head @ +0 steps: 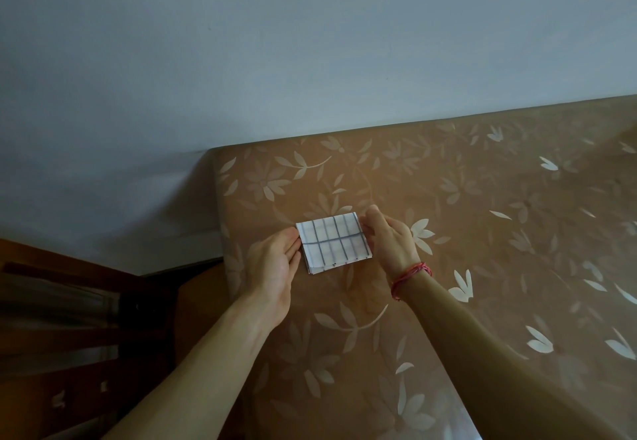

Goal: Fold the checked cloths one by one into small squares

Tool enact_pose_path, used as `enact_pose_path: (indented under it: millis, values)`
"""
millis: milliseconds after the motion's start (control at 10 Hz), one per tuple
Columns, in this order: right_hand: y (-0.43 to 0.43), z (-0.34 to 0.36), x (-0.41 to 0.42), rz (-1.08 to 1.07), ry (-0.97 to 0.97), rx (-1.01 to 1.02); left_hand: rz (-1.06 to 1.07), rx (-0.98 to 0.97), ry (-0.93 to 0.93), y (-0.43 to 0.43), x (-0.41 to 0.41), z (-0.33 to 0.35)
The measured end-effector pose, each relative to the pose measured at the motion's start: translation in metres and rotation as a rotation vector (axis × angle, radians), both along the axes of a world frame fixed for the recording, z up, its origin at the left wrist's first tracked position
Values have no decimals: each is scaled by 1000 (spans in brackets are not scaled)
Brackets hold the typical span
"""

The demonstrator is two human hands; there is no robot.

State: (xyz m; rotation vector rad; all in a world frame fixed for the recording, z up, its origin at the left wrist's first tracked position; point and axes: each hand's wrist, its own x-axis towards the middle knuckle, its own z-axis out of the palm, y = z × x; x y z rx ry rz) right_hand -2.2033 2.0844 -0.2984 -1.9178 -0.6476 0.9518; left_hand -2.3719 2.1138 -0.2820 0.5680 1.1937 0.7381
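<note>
A white cloth with grey checks (332, 243) lies folded into a small thick rectangle near the table's far left corner. My left hand (275, 267) has straight fingers pressed against the cloth's left edge. My right hand (389, 239) holds the right edge, with thumb and fingers curled round it. A red thread bracelet (410, 276) circles my right wrist.
The table (482, 232) wears a brown cover with pale flower and leaf patterns and stands against a plain grey-blue wall (310, 43). Dark wooden furniture (69, 301) stands to the left, below the table's left edge.
</note>
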Motion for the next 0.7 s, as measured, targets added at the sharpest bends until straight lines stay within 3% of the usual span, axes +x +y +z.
enact_pose_path:
  millis: [300,700]
  values:
    - [-4,-1,1,33,-29,49,-50,60,39,-1,-2,4]
    - [-54,39,-8,203,-324,-67,-356,469,486,-26,-33,30]
